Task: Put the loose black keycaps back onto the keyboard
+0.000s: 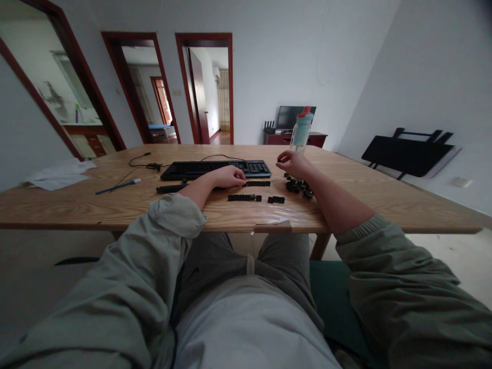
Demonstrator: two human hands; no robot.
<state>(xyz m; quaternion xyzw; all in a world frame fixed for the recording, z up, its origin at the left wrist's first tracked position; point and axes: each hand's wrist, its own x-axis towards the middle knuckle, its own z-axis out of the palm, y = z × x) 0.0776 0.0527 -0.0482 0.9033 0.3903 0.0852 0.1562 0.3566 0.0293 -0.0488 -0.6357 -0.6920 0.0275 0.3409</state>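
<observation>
My left hand [229, 177] rests on the table just in front of a black keyboard [253, 168]. Its fingers are curled together at the left end of a row of black keycaps [259, 183]; what they hold, if anything, is hidden. Raised near the keyboard's right end, my right hand [295, 164] pinches a small black keycap [279, 161]. Under its wrist lies a loose pile of keycaps [295, 185]. Closer to the table edge are another keycap row [242, 198] and a small keycap group [275, 200].
A long black object [169, 188] lies partly behind my left forearm. To the left are a blue stick with a white tip [117, 186], a cable [151, 166] and white paper [61, 174]. A bottle with a red lid [302, 128] stands behind my right hand.
</observation>
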